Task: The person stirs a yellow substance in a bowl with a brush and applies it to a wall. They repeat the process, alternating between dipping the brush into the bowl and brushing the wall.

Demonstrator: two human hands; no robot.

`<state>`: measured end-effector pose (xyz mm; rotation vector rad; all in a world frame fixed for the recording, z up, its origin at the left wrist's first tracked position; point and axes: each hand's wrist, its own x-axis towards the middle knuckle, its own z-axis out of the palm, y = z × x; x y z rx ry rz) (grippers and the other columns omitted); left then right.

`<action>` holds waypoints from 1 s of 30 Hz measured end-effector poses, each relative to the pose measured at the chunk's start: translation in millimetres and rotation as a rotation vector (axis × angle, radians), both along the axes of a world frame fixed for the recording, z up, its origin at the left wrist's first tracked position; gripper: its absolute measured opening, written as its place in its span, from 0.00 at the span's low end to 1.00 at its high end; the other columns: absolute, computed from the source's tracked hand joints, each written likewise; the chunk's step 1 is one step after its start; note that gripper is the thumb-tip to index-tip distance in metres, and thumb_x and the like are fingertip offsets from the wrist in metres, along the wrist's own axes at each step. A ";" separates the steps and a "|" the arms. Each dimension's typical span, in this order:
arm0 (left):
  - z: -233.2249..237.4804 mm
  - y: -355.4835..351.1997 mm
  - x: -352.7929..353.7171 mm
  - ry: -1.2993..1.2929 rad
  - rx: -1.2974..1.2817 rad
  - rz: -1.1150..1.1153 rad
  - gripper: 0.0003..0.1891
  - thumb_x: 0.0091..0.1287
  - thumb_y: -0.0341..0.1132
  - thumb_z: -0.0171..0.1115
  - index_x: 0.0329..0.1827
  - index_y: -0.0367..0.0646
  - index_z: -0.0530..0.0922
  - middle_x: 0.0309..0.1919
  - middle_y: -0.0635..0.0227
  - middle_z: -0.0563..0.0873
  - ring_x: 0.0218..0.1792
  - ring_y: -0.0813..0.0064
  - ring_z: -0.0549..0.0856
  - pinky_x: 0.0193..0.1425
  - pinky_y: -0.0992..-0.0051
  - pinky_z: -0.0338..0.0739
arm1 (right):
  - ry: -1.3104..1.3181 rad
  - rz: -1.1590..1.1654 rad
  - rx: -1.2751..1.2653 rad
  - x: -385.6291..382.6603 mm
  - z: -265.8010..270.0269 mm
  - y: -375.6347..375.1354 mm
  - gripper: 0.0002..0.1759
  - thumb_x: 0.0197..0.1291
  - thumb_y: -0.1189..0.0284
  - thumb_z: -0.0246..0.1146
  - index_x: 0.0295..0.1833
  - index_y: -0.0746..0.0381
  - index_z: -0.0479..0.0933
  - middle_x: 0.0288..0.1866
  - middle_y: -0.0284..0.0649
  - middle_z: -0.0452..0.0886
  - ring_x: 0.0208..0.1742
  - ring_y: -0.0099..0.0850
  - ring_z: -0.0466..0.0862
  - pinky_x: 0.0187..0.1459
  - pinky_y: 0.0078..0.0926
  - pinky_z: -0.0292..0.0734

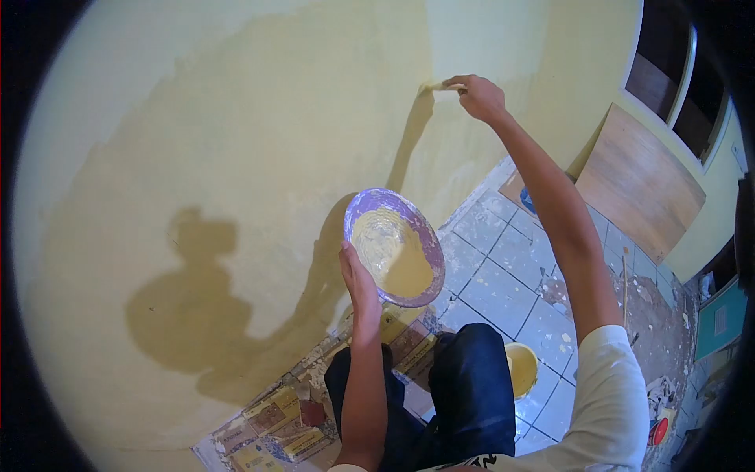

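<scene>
My left hand (361,280) grips the lower left rim of a purple bowl (423,230), tilted so that its inside faces me. Pale yellow paint (408,272) pools at the bottom of the bowl and smears its sides. Up and to the right, my right hand (482,97) is closed around the handle of a paintbrush (432,86). The bristle end touches the pale yellow wall (299,118), near the border between a darker yellow area and a lighter patch. Most of the brush handle is hidden by my fingers.
Printed cardboard (303,429) covers the floor along the wall. A yellow bucket (522,370) stands on paint-spotted tiles (499,287) beside my knee. A wooden board (641,181) leans under the window (661,63). Shadows of me and the bowl fall across the wall.
</scene>
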<state>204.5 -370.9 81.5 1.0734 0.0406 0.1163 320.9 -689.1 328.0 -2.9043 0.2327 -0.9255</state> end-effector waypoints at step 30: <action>-32.3 -2.5 16.1 -0.034 0.093 0.066 0.31 0.85 0.56 0.41 0.63 0.32 0.74 0.55 0.56 0.81 0.57 0.67 0.80 0.66 0.68 0.71 | -0.276 0.119 0.129 -5.1 67.9 93.5 0.26 0.61 0.75 0.60 0.63 0.39 0.82 0.51 0.46 0.88 0.50 0.49 0.88 0.49 0.48 0.84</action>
